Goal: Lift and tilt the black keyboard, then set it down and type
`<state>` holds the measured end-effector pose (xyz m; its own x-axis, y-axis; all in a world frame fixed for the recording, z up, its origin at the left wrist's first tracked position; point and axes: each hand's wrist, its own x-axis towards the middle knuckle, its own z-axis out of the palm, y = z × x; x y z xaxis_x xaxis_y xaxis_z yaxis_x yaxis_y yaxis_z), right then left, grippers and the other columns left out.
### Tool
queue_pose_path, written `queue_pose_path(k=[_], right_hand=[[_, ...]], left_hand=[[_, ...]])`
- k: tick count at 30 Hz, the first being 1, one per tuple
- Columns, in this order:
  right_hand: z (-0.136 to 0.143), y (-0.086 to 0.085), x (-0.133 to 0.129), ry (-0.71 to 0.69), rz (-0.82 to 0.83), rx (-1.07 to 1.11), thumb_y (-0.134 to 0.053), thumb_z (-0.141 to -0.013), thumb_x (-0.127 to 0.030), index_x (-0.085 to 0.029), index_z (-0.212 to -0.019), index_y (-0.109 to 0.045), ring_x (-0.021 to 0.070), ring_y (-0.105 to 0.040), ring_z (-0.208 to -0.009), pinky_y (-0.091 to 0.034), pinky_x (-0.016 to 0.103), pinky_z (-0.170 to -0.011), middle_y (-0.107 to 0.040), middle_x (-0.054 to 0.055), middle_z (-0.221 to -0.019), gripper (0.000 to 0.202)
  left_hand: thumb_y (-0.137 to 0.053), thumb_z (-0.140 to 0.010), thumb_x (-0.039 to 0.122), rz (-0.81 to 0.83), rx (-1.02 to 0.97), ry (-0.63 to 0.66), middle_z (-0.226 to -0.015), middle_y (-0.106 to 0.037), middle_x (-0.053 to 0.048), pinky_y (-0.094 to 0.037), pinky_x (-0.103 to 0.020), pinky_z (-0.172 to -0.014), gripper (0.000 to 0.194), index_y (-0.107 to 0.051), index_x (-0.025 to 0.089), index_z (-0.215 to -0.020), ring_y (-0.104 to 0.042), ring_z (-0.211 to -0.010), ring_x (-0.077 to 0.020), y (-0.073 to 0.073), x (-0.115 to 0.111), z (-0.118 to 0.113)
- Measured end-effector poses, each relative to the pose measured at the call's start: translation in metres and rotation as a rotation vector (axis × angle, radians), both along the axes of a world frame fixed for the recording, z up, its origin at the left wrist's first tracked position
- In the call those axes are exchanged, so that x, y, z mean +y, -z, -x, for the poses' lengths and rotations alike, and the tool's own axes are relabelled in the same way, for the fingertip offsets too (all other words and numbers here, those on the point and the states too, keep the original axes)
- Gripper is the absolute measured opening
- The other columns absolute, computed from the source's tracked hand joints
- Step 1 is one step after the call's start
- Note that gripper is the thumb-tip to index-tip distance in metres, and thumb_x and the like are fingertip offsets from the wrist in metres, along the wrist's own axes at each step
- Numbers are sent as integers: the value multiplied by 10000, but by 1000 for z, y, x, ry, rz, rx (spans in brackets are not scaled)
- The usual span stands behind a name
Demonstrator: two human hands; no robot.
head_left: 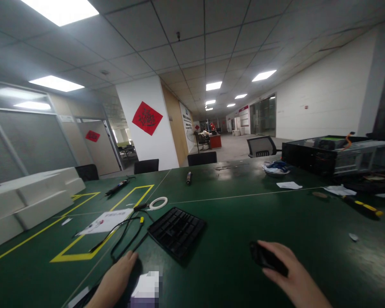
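At the lower left, my left hand [118, 276] is low over the green table with its fingers curled together. A dark shape shows beside and beneath it, and what it grips is hidden. Black cables [128, 233], one with a yellow band, run down to the table beside its fingertips. My right hand [284, 267] is closed around a small black oblong object [266, 258], held between thumb and fingers above the table; its kind is unclear. Between and beyond the hands lies a square black plastic tray [177, 233] with a ribbed grid of compartments.
A white ring [158, 203], a printed sheet [105, 220] and yellow tape outlines lie left of the tray. White boxes [45, 199] stand far left. An open computer case [327, 158], a yellow-black screwdriver [362, 207] and a bowl [276, 170] are on the right.
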<state>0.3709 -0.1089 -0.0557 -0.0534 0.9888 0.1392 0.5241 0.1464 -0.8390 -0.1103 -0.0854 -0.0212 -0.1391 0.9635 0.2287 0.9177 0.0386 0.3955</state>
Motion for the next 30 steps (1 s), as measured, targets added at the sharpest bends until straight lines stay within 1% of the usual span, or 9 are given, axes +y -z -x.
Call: queue_pose_path(k=[4,6,9,13,16,19,25,28,30], right_hand=[[39,3,-11,-269,141,69,-513,-691,-242,-244,-1201,-403,215,-268,-1206,-182,383,-1026,-313,67,-1282,522],[44,3,-13,-312,165,52,-526,-671,-212,-232,-1196,-416,220,-236,-1222,-166,379,-1030,-327,70,-1283,537],[44,2,-14,-314,188,55,-514,-679,-214,-227,-1214,-397,217,-180,-1247,-159,371,-1034,-301,65,-1309,548],[43,5,-12,-290,207,57,-522,-657,-190,-237,-1207,-407,214,-165,-1253,-152,367,-1034,-276,57,-1323,563],[44,8,-10,-303,171,62,-530,-647,-182,-239,-1193,-423,194,-178,-1247,-149,341,-1034,-303,51,-1307,559],[44,6,-9,-309,150,59,-538,-640,-174,-243,-1175,-444,189,-214,-1230,-153,332,-1032,-346,49,-1278,548],[44,-7,-14,-315,167,143,-546,-654,-192,-254,-1160,-453,212,-250,-1216,-192,369,-1019,-337,55,-1272,518],[45,-11,-15,-327,158,131,-563,-659,-231,-209,-1161,-458,227,-219,-1229,-175,384,-1028,-350,86,-1271,514],[45,-9,-16,-332,101,152,-559,-687,-302,-190,-1166,-456,231,-240,-1220,-192,389,-1025,-381,98,-1254,503]], left_hand=[[-408,-678,155,-13,-541,-205,-677,-594,-43,-471,-356,-741,112,-501,186,-731,-610,-769,-218,-23,9,-25],[-374,-695,124,21,-643,-228,-615,-570,-29,-489,-300,-657,114,-477,170,-705,-615,-686,-175,-32,18,-41],[-347,-738,159,75,-568,-165,-636,-582,-35,-474,-245,-582,154,-495,155,-697,-611,-649,-150,-35,38,-65],[-505,-685,348,124,-331,-135,-723,-624,-69,-457,-284,-614,210,-554,144,-703,-606,-764,-230,-28,69,-92],[-647,-530,299,175,-125,-126,-795,-641,-135,-433,-369,-708,207,-572,131,-624,-579,-848,-322,-26,85,-105],[-634,-531,237,222,20,-92,-821,-647,-160,-416,-389,-747,130,-583,134,-590,-576,-872,-331,-29,92,-111],[-541,-675,313,190,126,30,-892,-624,-150,-406,-338,-753,214,-600,125,-756,-567,-901,-279,-34,76,-133],[-483,-735,370,138,82,162,-904,-610,-107,-404,-293,-734,297,-569,136,-897,-568,-852,-227,-29,50,-164],[-498,-733,380,79,-72,324,-890,-604,-81,-403,-271,-721,310,-552,152,-936,-558,-820,-203,-21,27,-189]])
